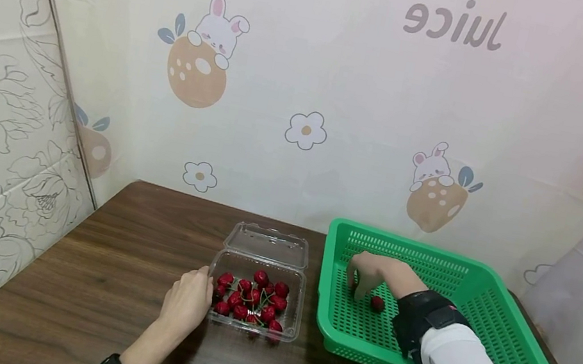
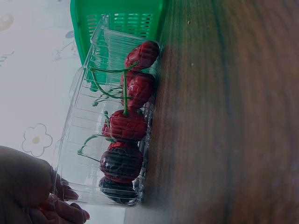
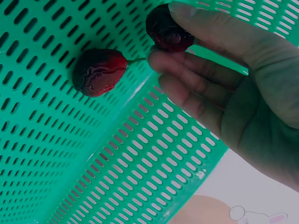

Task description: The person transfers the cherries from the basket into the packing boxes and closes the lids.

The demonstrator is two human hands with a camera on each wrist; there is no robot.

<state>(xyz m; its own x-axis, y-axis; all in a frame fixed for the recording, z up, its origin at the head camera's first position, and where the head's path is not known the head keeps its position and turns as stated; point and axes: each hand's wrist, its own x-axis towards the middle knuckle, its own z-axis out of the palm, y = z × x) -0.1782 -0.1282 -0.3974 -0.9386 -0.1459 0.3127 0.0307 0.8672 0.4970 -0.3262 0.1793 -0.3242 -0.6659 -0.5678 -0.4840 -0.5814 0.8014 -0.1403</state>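
Note:
Inside the green basket (image 1: 325,305), my right hand (image 1: 377,274) pinches a dark red cherry (image 3: 166,30) between thumb and fingertips. Another cherry (image 1: 377,304) lies on the basket floor close by, its green stem pointing toward the fingers in the right wrist view. My left hand (image 1: 191,296) grips the left side of a clear plastic clamshell box (image 1: 290,331), its fingers bent at the rim. Several red cherries (image 2: 125,125) with green stems lie in the box. The box lid (image 1: 268,245) is folded back, away from me.
Both containers stand on a dark wooden table (image 1: 126,257), the basket to the right of the box with a narrow gap between. A printed wall covering (image 1: 286,77) rises behind the table, and a floral panel (image 1: 3,124) stands along the left.

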